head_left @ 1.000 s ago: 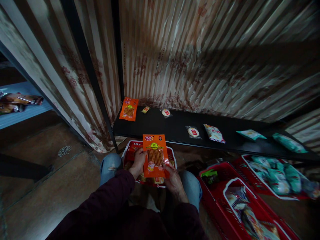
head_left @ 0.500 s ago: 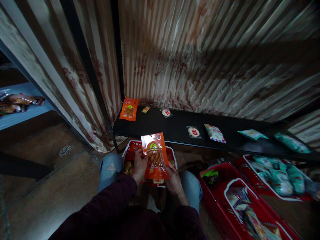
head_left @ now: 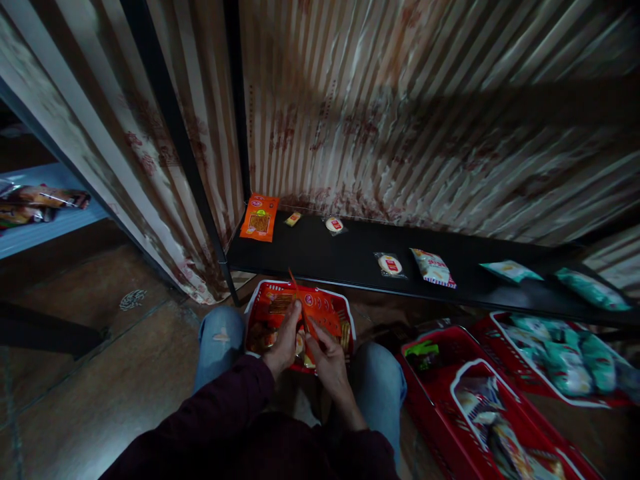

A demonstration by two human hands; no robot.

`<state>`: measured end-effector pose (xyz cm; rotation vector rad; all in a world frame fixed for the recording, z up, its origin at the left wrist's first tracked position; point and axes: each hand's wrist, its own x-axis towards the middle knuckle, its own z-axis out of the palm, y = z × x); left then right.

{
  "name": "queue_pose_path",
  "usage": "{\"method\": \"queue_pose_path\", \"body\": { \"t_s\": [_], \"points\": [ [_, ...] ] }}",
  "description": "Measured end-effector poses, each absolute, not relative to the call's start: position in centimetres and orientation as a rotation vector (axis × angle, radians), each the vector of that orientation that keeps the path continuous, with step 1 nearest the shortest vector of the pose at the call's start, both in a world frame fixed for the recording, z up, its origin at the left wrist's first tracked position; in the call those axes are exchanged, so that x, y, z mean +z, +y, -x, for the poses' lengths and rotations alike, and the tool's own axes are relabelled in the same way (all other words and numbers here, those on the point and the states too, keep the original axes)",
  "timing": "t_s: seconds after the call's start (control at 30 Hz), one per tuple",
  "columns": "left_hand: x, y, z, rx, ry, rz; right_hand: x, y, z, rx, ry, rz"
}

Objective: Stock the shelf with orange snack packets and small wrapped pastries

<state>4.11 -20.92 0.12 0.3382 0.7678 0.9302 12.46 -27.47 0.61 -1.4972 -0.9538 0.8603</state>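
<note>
An orange snack packet (head_left: pixel 295 283), turned nearly edge-on, is between my two hands above a red basket with a white rim (head_left: pixel 352 320). My left hand (head_left: pixel 286 339) pinches its left side, thumb upward. On the other side, my right hand (head_left: pixel 330 360) has its fingers closed on the lower part of the packet. Below them, the basket holds more orange packets (head_left: pixel 325 310) and small yellow-wrapped snacks, partly covered by my hands. A matching orange packet (head_left: pixel 259 219) lies at the left end of the black shelf (head_left: pixel 330 257).
Along the shelf lie a small yellow packet (head_left: pixel 293 219), two round white snacks (head_left: pixel 390 265), a white bag (head_left: pixel 433 267) and green bags (head_left: pixel 593 289). More red baskets (head_left: pixel 417 400) with snacks stand at right. A black post (head_left: pixel 185 147) rises at the shelf's left end.
The orange packet has turned from facing me flat to nearly edge-on and sits slightly lower. Both hands turned with it and came closer together. The shelf items stay where they were.
</note>
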Motion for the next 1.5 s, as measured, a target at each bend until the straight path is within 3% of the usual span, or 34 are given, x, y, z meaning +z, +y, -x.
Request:
{"method": "queue_pose_path", "body": {
  "t_s": [0.27, 0.7, 1.17, 1.5],
  "points": [
    [2.6, -21.5, -3.5, 0.949, 0.698, -0.338, -0.2, -27.8, -11.2, 0.423, -1.366, 1.656],
    [1.2, -19.6, -1.7, 0.713, 0.634, 0.016, -0.6, -27.5, -12.5, 0.170, -1.416, 1.772],
    [0.2, -19.2, -0.7, 0.643, 0.530, -0.047, -0.9, -27.6, -12.9, 0.343, -1.384, 1.817],
    [0.3, -19.4, -0.8, 0.634, 0.520, -0.045, -2.7, -27.4, -12.9, 0.197, -1.509, 1.827]
  ]
}}
